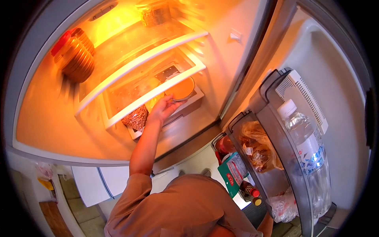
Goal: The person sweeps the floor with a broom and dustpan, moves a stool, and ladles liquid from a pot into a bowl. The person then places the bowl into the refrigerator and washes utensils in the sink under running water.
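My left hand point(169, 106) reaches into the lit refrigerator, under the front edge of the lower shelf. Its fingers grip the near rim of a round bowl point(182, 89) that sits over the drawer at the bottom; the shelf edge hides part of the bowl. Left of the hand lies a clear bag of peanuts or beans point(136, 117), with something yellow point(154, 102) beside it. Of my right arm only a piece of forearm point(267, 226) shows at the lower right, by the open door; the right hand is out of sight.
A red-lidded ribbed jar point(74, 59) stands on the upper shelf at left, a container point(154, 14) at the back. The open door's racks hold a large plastic bottle point(310, 154), a bagged item point(258, 148), a green packet point(231, 173) and small bottles point(250, 190).
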Action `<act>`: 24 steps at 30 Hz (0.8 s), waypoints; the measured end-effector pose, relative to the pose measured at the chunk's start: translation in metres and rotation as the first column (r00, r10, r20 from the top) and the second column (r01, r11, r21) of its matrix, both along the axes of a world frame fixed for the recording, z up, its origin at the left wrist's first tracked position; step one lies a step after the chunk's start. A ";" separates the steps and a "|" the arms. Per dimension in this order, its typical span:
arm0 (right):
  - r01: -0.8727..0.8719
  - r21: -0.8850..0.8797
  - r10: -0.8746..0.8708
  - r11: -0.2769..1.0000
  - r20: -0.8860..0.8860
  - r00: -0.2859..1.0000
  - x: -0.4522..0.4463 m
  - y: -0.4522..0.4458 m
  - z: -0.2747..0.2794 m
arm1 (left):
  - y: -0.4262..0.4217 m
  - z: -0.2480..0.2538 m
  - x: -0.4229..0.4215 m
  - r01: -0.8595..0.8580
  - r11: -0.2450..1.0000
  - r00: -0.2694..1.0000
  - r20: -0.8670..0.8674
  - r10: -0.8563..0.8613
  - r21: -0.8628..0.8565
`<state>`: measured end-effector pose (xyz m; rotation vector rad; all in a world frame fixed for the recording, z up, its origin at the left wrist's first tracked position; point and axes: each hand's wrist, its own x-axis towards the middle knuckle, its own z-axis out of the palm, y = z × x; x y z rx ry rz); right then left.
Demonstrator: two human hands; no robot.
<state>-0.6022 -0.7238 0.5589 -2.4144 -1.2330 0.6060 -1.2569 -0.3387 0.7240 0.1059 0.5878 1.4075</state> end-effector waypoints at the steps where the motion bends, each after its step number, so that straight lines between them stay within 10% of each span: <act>1: 0.000 -0.003 0.000 1.000 -0.001 1.000 0.000 -0.001 -0.001 | 0.002 0.000 0.000 0.003 1.000 1.000 0.000 -0.003 -0.002; 16: -0.006 0.002 0.006 1.000 -0.003 1.000 0.003 0.004 -0.005 | 0.018 -0.023 -0.016 0.054 0.997 0.995 0.083 -0.059 0.059; 24: -0.037 0.013 0.036 0.999 0.002 0.999 0.014 0.012 -0.009 | 0.014 -0.026 -0.010 0.005 0.997 0.987 -0.159 0.008 0.077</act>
